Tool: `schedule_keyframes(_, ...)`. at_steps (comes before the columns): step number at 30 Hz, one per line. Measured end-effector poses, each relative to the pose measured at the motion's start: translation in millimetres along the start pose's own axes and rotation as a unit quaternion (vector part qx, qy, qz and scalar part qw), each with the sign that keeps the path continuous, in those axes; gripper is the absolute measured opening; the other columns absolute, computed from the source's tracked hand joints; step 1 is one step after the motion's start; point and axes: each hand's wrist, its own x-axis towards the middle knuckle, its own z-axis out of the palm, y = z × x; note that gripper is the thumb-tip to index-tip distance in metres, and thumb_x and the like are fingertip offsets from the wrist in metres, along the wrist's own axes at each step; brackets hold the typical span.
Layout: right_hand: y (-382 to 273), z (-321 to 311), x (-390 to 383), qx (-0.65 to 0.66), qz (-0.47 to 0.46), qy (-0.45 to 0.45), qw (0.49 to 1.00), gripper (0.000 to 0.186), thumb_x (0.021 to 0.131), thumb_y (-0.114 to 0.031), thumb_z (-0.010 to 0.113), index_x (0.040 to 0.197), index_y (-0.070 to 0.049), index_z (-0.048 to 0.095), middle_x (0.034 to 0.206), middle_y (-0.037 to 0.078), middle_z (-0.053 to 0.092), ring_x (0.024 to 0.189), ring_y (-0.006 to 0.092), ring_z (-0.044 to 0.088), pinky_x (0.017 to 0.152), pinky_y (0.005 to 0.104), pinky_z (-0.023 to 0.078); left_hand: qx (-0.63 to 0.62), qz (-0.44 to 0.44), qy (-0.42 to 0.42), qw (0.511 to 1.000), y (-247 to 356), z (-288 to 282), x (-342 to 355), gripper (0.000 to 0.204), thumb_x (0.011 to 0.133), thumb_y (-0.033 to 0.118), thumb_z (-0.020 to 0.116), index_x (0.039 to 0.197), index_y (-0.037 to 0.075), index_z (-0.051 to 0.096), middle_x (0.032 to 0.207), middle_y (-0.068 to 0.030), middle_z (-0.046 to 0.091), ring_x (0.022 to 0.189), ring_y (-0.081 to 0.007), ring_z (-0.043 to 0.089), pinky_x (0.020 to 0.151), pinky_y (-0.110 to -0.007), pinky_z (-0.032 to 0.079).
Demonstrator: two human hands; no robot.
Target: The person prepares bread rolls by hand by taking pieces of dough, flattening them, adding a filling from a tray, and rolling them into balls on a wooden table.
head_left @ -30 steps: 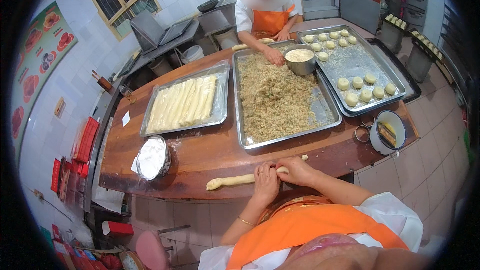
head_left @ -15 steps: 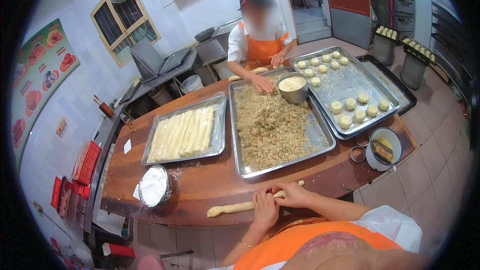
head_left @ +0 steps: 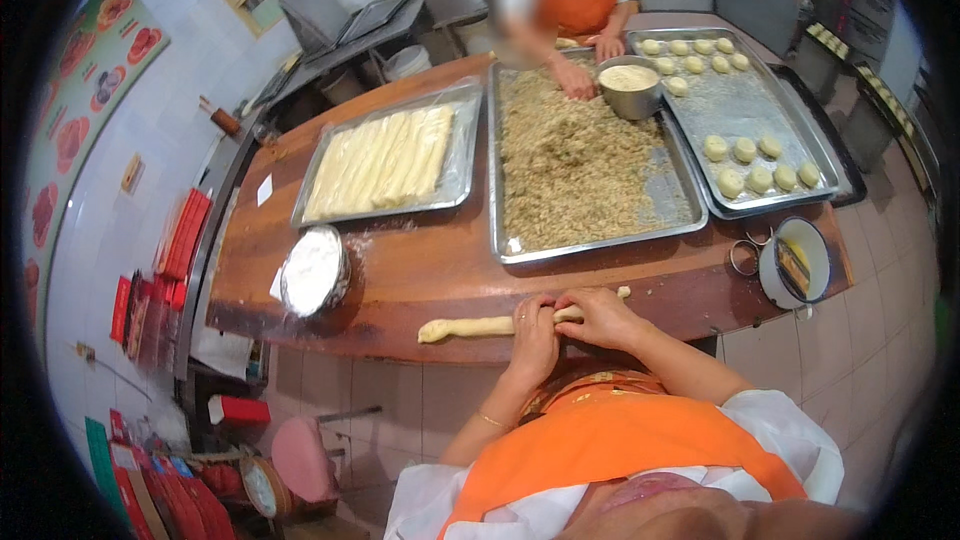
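A pale rope of dough (head_left: 470, 328) lies along the near edge of the wooden table. My left hand (head_left: 536, 336) is closed over it near its right part, fingers wrapped down onto it. Close beside, my right hand (head_left: 598, 318) grips the same rope, its thumb and fingers pressed around it. The two hands almost touch, and they hide the dough between them. A short dough end (head_left: 624, 292) shows past the right fingers. Just beyond my hands stands a large metal tray (head_left: 600, 248) of crumbly brown filling (head_left: 575, 170).
Left of it are a tray of dough strips (head_left: 385, 162) and a bowl of white flour (head_left: 314, 270). At right stand a tray of round dough pieces (head_left: 760, 130), metal rings (head_left: 744, 257) and a white pot (head_left: 795, 262). A co-worker's hand (head_left: 573, 80) touches the filling beside a metal pot (head_left: 630, 90).
The view has tipped downward, so the table sits higher in the picture. Both my hands stay on the dough rope. The co-worker's hand has curled into the filling.
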Motion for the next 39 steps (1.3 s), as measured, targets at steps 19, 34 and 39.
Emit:
schedule_keyframes(19,9.1,4.2,-8.9,0.236,0.111,-0.063,0.963,0.016,0.087,-0.016,0.067,0.095,-0.003,0.067,0.070,0.011,0.065,0.062,0.0203,0.063,0.060,0.0343,0.051,0.127,-0.021,-0.047,0.991,-0.7,14.2,-1.7,0.025,0.086,0.011,0.056,0.107,-0.003,0.057,0.132,-0.0227,0.047,0.130,-0.0382,0.043,0.114,-0.051,0.025)
schedule_keyframes(34,-3.9,-40.0,-79.0,-0.202,0.020,0.082,0.976,0.029,0.082,-0.011,0.072,0.108,-0.003,0.064,0.099,0.017,0.061,0.099,0.0386,0.058,0.088,0.0471,0.047,-0.121,0.008,-0.006,0.993,32.6,22.1,42.0,0.029,0.081,0.003,0.071,0.110,0.001,0.067,0.101,-0.0171,0.064,0.095,-0.0364,0.061,0.083,-0.043,0.050)
schedule_keyframes(39,10.9,-46.0,-92.7,-0.172,0.119,0.080,0.975,0.027,0.081,-0.012,0.075,0.104,-0.002,0.064,0.090,0.015,0.062,0.091,0.0363,0.061,0.081,0.0452,0.050,-0.132,0.062,-0.014,0.989,43.4,58.3,66.3,0.021,0.080,0.003,0.073,0.100,0.002,0.071,0.095,-0.0162,0.064,0.089,-0.0355,0.062,0.078,-0.043,0.051)
